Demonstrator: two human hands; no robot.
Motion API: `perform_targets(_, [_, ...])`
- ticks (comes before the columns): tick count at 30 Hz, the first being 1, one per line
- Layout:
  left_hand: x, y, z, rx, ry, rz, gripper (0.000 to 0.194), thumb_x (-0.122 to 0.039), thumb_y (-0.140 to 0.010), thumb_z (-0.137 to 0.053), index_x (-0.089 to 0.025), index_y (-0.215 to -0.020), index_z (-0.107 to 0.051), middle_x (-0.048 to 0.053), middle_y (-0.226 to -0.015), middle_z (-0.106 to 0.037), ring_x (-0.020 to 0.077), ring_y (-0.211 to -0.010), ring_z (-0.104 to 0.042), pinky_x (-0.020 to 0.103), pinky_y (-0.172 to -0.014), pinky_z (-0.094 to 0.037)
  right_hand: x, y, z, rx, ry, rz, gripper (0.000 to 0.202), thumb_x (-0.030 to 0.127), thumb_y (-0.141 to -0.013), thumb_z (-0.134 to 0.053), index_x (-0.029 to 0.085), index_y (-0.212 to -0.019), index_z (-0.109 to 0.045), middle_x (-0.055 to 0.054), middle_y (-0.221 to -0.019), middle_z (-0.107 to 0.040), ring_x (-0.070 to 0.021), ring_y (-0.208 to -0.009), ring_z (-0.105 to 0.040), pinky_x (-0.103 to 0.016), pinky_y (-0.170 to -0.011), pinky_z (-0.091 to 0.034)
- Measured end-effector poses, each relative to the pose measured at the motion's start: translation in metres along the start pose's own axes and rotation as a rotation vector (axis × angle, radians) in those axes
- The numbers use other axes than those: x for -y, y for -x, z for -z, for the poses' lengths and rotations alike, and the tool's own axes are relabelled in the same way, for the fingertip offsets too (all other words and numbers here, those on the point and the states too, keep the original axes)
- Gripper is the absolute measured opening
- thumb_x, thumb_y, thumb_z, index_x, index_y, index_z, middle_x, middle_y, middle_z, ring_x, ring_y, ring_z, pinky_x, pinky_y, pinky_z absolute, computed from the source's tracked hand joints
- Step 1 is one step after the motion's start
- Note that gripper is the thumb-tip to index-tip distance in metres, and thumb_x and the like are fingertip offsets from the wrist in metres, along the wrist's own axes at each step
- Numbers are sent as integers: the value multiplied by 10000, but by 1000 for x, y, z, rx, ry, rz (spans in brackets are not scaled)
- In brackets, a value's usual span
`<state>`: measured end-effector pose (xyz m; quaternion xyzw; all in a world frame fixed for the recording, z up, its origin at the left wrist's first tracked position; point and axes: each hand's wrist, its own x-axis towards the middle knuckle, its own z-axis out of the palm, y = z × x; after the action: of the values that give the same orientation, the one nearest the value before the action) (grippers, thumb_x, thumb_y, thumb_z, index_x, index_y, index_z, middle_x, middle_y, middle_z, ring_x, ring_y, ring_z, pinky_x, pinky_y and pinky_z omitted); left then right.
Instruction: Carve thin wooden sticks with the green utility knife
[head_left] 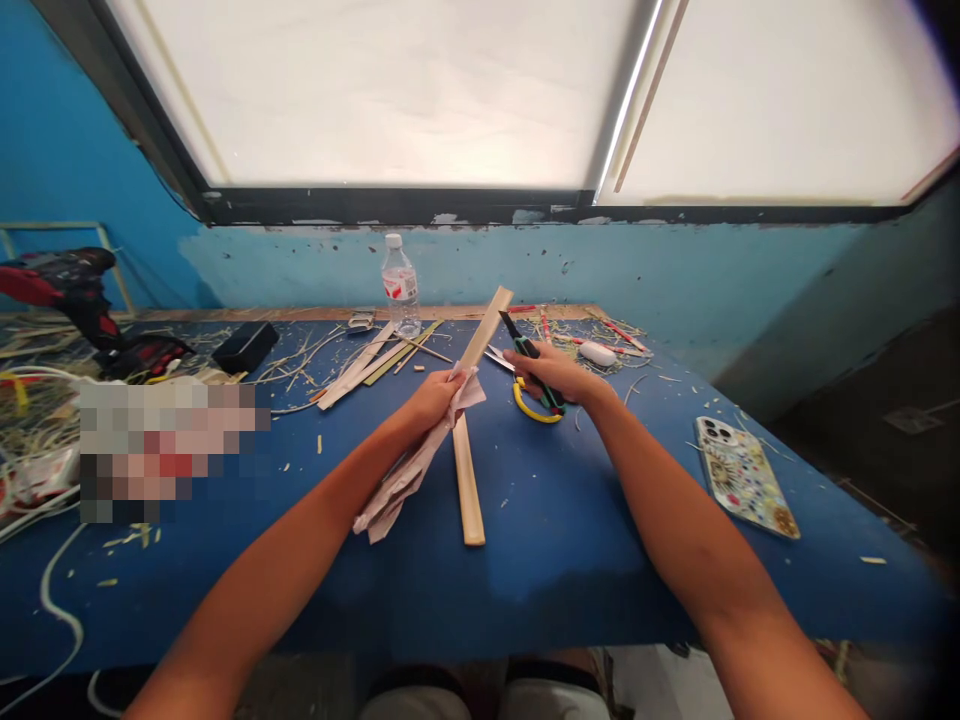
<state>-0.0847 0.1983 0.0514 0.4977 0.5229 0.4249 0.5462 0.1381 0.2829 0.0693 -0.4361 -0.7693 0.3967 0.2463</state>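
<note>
My left hand [439, 398] is closed round a flat bamboo strip [484, 328], with a crumpled piece of pale paper [409, 478] wrapped between palm and strip. The strip's far end points up and away to the right. In my right hand [559, 372] is a black and green utility knife [534, 352], its dark blade beside the strip, apart from it as far as I can see. Under that hand lie scissors [538, 413] with yellow handles, partly hidden. Another bamboo strip [469, 490] lies on the blue table [570, 540] below my hands.
A water bottle [400, 290] stands at the back, near several loose bamboo strips [360, 365]. To the left are a cordless drill [97, 310], a black box [245, 347] and a white cable [56, 590]. A phone [746, 475] lies right; shavings and a white oval object [598, 353] lie behind.
</note>
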Motion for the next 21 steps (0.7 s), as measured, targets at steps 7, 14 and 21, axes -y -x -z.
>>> perform_targets(7, [-9, 3, 5, 283, 255, 145, 389, -442, -784, -744, -210, -718, -438, -100, -473, -308, 33, -343, -222, 163, -353, -155, 7, 7, -1, 232, -568, -93, 659, 895, -846, -457, 237, -827, -504, 11, -671, -537, -163, -593, -579, -310, -607, -538])
perform_targets(14, [-18, 4, 10, 232, 313, 59, 345, -406, -829, -692, -211, -723, -429, -92, -461, -330, 38, -338, -232, 166, -353, -165, -7, -4, 14, -64, -486, -141, 595, 846, -873, -490, 253, -816, -500, 53, -592, -435, -158, -551, -511, -298, -586, -502])
perform_targets(21, [-6, 6, 2, -50, 27, -129, 434, -589, -867, -635, -216, -744, -450, -70, -505, -399, 74, -411, -338, 237, -434, -262, 4, -3, -8, -514, 432, 95, 419, 575, -934, -566, 227, -709, -508, -39, -684, -610, -189, -678, -568, -291, -638, -369])
